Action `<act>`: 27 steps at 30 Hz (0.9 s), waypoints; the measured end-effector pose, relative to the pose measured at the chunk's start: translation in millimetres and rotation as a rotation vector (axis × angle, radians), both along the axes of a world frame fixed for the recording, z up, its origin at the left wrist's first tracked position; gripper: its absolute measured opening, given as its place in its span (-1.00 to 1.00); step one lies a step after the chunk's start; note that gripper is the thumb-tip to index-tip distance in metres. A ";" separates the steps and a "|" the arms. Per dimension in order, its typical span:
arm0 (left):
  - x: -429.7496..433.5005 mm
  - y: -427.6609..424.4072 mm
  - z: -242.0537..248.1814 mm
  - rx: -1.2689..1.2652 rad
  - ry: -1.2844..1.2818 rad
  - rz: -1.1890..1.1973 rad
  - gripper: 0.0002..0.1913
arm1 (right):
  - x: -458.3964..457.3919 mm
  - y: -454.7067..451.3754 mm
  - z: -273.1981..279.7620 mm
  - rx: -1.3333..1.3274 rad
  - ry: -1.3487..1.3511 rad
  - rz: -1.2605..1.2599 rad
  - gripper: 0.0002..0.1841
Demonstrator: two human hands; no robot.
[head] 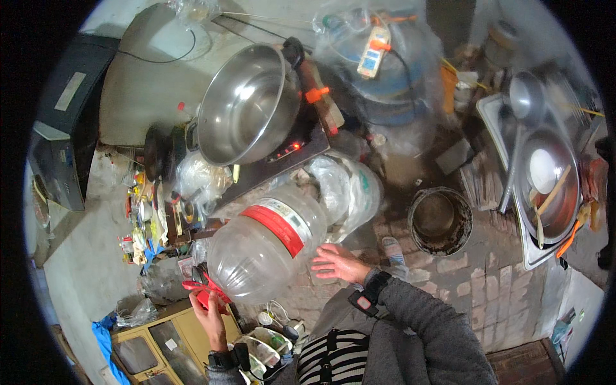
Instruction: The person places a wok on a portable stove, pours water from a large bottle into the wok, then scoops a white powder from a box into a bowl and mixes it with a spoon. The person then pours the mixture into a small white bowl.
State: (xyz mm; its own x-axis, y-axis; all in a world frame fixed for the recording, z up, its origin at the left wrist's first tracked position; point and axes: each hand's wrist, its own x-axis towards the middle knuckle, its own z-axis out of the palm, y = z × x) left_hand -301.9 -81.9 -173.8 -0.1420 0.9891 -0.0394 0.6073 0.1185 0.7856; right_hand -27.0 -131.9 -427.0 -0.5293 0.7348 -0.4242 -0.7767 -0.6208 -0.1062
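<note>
A large clear plastic bottle with a red and white label band lies tilted in front of me. My left hand grips the red cap and handle at the bottle's lower left end. Beside the bottle's right side, my right hand is spread with nothing in it; whether its fingertips touch the bottle I cannot tell. Above the bottle, a steel pot stands tilted in view over a dark cooktop with lit red indicators.
A dark metal bucket stands on the brick floor. At right, a sink holds a steel bowl with utensils. A power strip hangs near a plastic-wrapped blue container. A yellow cabinet stands lower left, beside a white rack.
</note>
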 end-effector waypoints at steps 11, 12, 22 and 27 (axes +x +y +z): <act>-47.5 8.4 -23.1 -0.020 -0.009 0.078 -0.61 | -7.7 36.8 -46.0 -0.025 -0.370 -0.102 0.03; -51.2 7.5 -25.0 -0.062 -0.006 0.145 -0.56 | -10.5 40.1 -49.0 -0.025 -0.392 -0.096 0.02; -80.4 0.3 -39.7 -0.054 -0.114 0.181 -0.45 | -13.4 58.0 -54.0 0.001 -0.475 -0.011 -0.06; -77.3 -0.3 -38.2 -0.065 -0.074 0.251 -0.45 | -9.2 64.2 -45.7 0.032 -0.486 0.020 -0.05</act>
